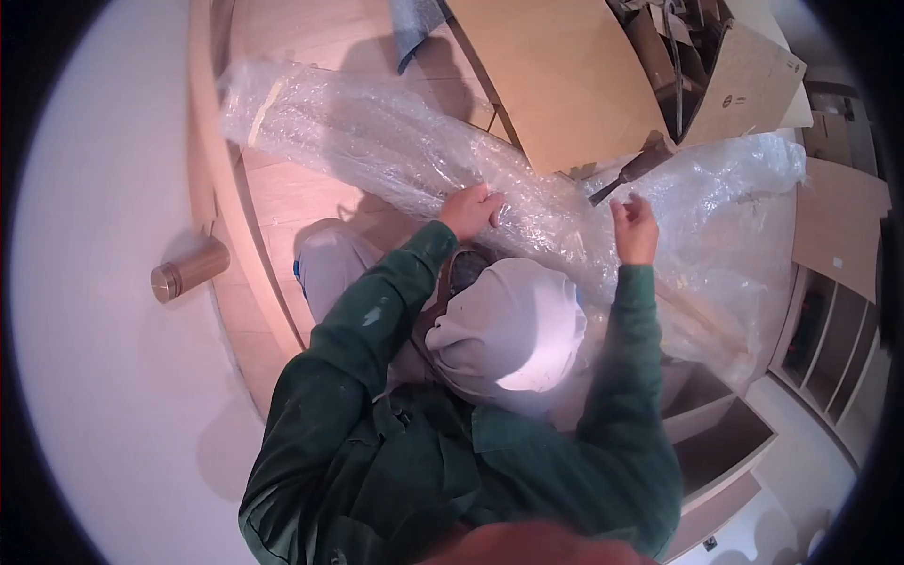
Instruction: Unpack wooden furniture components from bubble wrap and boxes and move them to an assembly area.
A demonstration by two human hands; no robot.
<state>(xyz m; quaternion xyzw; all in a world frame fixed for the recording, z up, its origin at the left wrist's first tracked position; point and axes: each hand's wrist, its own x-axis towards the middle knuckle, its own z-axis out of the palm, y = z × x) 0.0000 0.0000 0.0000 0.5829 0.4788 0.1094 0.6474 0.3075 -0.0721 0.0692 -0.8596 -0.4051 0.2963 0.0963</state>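
A long bundle of clear bubble wrap (pixel 377 132) lies slantwise across the floor in front of me. My left hand (pixel 471 213) is closed on the near edge of the wrap at its middle, with the fingers curled in. My right hand (pixel 637 231) is raised over the wrap further right. Its fingers are bent, a small gap shows between thumb and forefinger, and I make out nothing held. Just beyond it rests a hand tool (pixel 642 168) with a brown handle and a dark, narrow shaft, apart from the fingers.
A large brown board (pixel 565 75) and an opened carton (pixel 744 85) with scraps lie beyond the wrap. A copper-coloured flask (pixel 191 269) is at the left, past a long wooden panel edge (pixel 254 235). Cabinet compartments (pixel 720 443) stand at lower right, and shelving (pixel 833 330) further right.
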